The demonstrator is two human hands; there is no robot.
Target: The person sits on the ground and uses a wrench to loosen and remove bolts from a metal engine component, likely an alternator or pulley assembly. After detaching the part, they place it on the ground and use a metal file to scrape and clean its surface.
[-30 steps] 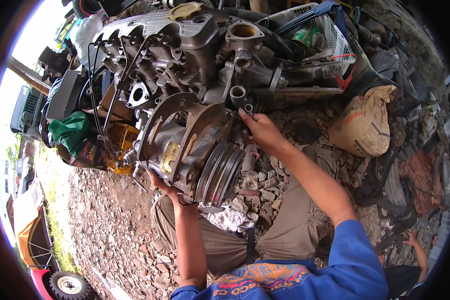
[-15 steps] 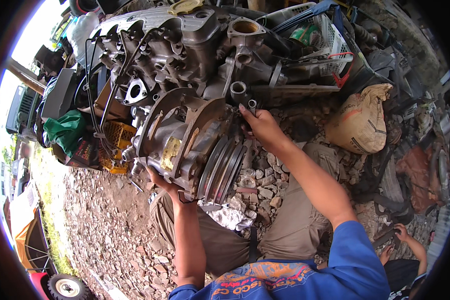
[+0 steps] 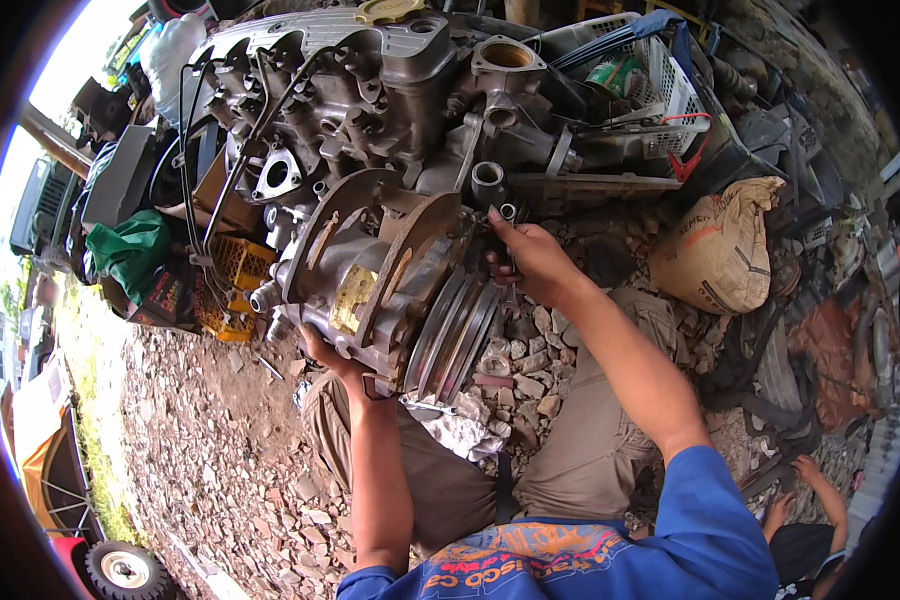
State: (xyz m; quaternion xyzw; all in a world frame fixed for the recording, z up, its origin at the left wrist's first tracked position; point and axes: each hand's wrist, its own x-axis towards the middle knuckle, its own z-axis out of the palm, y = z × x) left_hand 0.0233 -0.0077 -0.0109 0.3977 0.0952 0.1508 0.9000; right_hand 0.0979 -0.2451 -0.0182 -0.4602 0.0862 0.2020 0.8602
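A greasy air-conditioning compressor [image 3: 355, 300] with a grooved pulley [image 3: 455, 335] sits in a curved metal bracket [image 3: 395, 265] against the engine [image 3: 370, 120]. My left hand [image 3: 338, 365] is closed against its underside, with most of its fingers hidden beneath the body. Beside the bracket's right end, my right hand [image 3: 540, 262] is curled around a metal wrench [image 3: 510, 302], whose forked end shows below the fingers. The thumb points up at a hollow metal end [image 3: 508, 212]; I cannot tell whether it belongs to that tool. Below the pulley another wrench [image 3: 430, 406] lies on a white cloth [image 3: 465, 432].
Rubble covers the ground [image 3: 240, 430] around my knees. A paper sack [image 3: 715, 245] stands at right, near hoses [image 3: 770, 405]. White baskets [image 3: 670, 95] are behind it. A yellow crate [image 3: 235, 290] and green cloth [image 3: 130, 250] sit left. Another person's arm [image 3: 820, 495] shows lower right.
The view has shifted slightly, so the engine and compressor appear a little to the right. My right hand has turned slightly, and the wrench's forked end now shows beneath it. My left hand keeps its place.
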